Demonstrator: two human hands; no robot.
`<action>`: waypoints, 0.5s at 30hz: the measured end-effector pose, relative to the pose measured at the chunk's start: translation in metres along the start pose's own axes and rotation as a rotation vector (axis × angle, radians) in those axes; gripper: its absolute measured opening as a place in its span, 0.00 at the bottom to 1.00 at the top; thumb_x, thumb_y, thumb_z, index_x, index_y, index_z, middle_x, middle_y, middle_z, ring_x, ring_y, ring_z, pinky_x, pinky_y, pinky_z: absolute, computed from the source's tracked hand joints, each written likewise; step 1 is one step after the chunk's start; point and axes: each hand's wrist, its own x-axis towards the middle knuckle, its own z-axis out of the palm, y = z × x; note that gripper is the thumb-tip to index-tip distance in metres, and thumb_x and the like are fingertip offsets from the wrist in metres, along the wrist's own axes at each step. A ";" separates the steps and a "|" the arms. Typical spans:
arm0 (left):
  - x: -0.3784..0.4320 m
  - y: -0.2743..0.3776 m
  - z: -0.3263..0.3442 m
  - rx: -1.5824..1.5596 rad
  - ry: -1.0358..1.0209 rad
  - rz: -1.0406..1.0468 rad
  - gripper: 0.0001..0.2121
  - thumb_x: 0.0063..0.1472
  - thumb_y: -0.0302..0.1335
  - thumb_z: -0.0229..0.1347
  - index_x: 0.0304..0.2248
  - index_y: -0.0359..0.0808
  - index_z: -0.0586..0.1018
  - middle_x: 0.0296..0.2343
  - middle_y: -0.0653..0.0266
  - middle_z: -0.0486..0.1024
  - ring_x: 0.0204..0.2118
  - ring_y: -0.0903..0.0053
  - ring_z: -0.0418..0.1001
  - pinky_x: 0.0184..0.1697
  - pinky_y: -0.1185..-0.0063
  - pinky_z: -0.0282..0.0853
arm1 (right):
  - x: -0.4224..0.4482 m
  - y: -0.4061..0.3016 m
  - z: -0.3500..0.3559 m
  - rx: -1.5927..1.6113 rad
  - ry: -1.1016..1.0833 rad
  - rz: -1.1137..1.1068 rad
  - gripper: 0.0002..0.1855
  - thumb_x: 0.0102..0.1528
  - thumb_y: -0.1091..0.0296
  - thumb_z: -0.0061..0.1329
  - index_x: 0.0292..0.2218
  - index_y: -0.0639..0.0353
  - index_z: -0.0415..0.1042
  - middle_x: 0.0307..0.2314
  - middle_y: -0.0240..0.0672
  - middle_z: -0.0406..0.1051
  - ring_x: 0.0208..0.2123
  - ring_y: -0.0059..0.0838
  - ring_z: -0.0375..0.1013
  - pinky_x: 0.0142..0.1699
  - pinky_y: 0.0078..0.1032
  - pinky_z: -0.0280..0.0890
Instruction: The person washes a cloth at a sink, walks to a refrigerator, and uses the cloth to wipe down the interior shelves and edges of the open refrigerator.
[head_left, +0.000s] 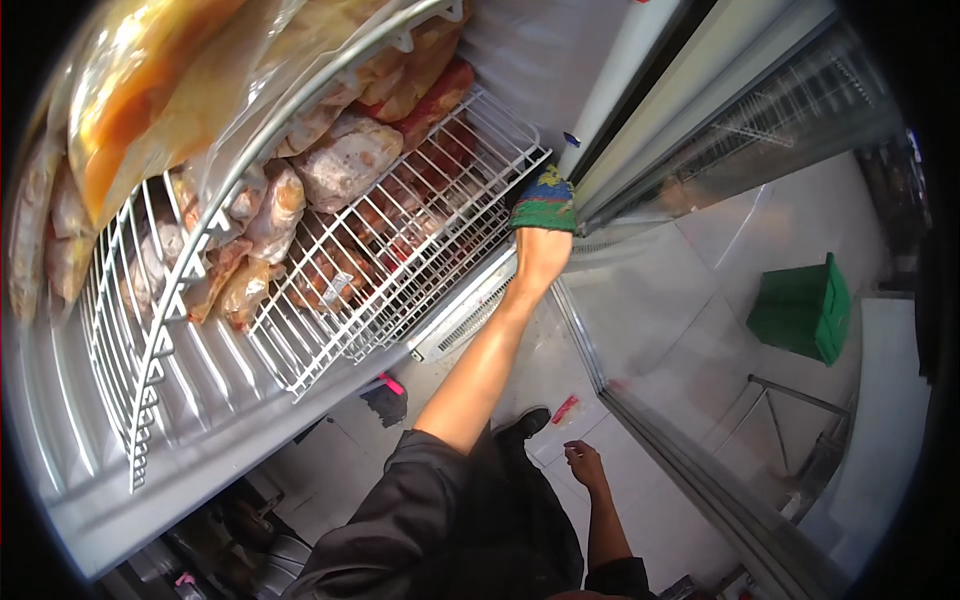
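My left hand (541, 251) reaches up to the front corner of a white wire shelf (420, 247) in an upright cooler. A frayed green and blue cloth (544, 201) covers its fingers, beside the door-side frame of the cooler. The fingertips are hidden under the cloth. My right hand (586, 465) hangs low at my side, fingers loosely bent, with nothing visible in it. Bagged pieces of frozen meat (349, 161) lie on the wire shelf. More packs, among them a reddish-brown one (330, 277), show through the wires below.
A large bag with yellow-orange contents (142, 112) rests on an upper curved wire shelf (202, 232) close to my head. The glass door (675, 450) stands open on the right. Through it appear a green bin (799, 311) and a metal frame (799, 394). A pink-handled tool (386, 397) lies on the floor.
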 end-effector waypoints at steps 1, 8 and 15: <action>-0.005 -0.002 -0.003 -0.001 0.005 0.000 0.04 0.52 0.21 0.50 0.29 0.30 0.72 0.26 0.51 0.71 0.30 0.55 0.68 0.34 0.68 0.65 | -0.003 0.000 -0.001 0.034 -0.020 0.038 0.13 0.53 0.64 0.47 0.39 0.59 0.74 0.28 0.47 0.75 0.31 0.39 0.75 0.39 0.31 0.68; -0.039 -0.036 -0.025 -0.439 0.096 -0.400 0.12 0.63 0.29 0.44 0.39 0.29 0.74 0.35 0.59 0.74 0.39 0.70 0.70 0.45 0.75 0.63 | -0.006 -0.041 -0.012 0.129 0.023 -0.112 0.12 0.55 0.66 0.46 0.39 0.63 0.73 0.24 0.37 0.73 0.26 0.24 0.72 0.33 0.23 0.67; 0.000 -0.057 -0.067 -0.374 0.166 -0.626 0.09 0.58 0.27 0.45 0.31 0.29 0.74 0.28 0.65 0.71 0.32 0.78 0.65 0.35 0.77 0.64 | 0.020 -0.284 -0.058 0.398 -0.007 -0.513 0.13 0.60 0.67 0.42 0.43 0.65 0.69 0.32 0.35 0.72 0.33 0.20 0.70 0.38 0.17 0.64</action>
